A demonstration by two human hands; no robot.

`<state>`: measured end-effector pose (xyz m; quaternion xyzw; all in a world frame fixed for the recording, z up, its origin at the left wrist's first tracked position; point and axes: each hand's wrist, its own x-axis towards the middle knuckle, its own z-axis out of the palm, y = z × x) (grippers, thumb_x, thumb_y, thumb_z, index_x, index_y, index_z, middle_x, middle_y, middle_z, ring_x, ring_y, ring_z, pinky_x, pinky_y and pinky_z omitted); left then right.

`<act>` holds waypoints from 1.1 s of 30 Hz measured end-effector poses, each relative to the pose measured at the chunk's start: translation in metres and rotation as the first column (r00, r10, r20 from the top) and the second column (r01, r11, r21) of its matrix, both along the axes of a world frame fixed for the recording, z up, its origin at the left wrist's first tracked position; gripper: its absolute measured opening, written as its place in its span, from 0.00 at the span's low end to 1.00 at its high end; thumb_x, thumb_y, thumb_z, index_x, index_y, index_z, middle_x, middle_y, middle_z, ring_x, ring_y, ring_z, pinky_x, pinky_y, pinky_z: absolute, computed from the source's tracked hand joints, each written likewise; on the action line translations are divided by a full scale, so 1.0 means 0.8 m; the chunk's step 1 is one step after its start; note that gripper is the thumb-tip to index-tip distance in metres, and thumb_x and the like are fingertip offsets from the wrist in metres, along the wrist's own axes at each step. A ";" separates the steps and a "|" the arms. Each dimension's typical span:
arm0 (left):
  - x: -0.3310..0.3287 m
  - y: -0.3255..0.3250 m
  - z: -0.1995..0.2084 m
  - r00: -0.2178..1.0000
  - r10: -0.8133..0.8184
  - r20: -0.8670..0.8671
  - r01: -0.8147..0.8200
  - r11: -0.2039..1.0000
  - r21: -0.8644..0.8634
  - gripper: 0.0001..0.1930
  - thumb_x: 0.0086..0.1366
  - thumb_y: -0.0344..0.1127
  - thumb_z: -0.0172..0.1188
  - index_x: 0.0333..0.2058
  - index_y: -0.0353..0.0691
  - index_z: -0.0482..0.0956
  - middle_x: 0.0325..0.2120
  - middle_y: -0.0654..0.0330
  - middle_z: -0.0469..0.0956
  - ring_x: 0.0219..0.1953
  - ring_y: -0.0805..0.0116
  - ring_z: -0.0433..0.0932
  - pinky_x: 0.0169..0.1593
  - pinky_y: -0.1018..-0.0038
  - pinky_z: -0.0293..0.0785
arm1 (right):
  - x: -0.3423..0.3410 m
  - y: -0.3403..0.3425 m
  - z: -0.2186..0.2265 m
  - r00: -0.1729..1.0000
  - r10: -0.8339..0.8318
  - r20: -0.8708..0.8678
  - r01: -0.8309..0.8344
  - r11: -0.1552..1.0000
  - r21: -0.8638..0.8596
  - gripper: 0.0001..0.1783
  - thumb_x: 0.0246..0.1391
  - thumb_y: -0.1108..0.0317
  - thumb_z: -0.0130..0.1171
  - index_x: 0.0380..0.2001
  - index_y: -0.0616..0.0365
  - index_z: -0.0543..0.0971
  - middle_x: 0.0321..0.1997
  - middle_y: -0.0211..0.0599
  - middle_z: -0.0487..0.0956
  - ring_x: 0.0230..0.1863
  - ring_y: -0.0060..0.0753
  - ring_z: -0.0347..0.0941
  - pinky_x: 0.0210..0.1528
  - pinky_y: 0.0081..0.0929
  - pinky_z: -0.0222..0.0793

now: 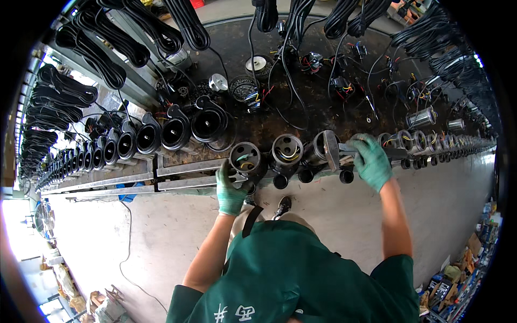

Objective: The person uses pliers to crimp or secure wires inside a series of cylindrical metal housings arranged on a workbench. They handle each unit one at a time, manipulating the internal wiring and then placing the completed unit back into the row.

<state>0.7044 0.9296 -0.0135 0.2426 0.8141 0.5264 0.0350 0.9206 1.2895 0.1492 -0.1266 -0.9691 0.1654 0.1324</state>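
My right hand [370,162], in a green glove, grips a hammer [330,150] by its handle. The hammer's head is over a round black housing [316,152] in the row along the bench edge. My left hand [230,189], also gloved, curls its fingers and thumb about the lower left side of another round black motor housing [246,157]. Coloured wires and a scrap of green lie inside that housing. Between the two hands stands a similar housing [287,152] with holes in its inner face and yellow wires.
Open black pump housings [209,124] line the bench edge to the left. More wired housings [419,141] continue right. Coiled black cables [137,27] hang around the bench. Wired motor parts [342,86] and a metal cylinder [421,117] lie on the dark benchtop [318,116].
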 end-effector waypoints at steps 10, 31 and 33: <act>-0.067 0.074 -0.006 0.875 -0.355 0.329 0.244 0.911 0.333 0.49 0.47 0.29 0.81 0.64 0.40 0.59 0.58 0.56 0.73 0.57 0.63 0.77 0.61 0.65 0.77 | -0.183 -0.244 -0.086 0.513 0.521 0.682 -0.399 0.848 -0.348 0.37 0.55 0.59 0.67 0.67 0.55 0.68 0.69 0.48 0.71 0.64 0.54 0.75 0.62 0.43 0.76; -0.193 0.151 -0.067 0.639 -0.288 0.713 0.126 0.954 0.272 0.45 0.55 0.49 0.81 0.63 0.34 0.67 0.54 0.52 0.79 0.52 0.60 0.79 0.55 0.62 0.77 | -0.276 -0.239 -0.101 0.888 0.101 0.449 -0.003 0.977 -0.215 0.21 0.51 0.83 0.56 0.49 0.57 0.75 0.54 0.47 0.78 0.58 0.54 0.76 0.60 0.42 0.75; -0.175 0.140 -0.066 0.399 -0.281 0.873 0.011 0.953 0.302 0.39 0.61 0.44 0.77 0.65 0.41 0.66 0.50 0.53 0.81 0.48 0.60 0.82 0.51 0.61 0.82 | -0.282 -0.221 -0.066 0.846 0.136 0.516 0.040 0.948 -0.316 0.21 0.52 0.82 0.58 0.50 0.54 0.74 0.53 0.48 0.78 0.55 0.55 0.78 0.57 0.44 0.75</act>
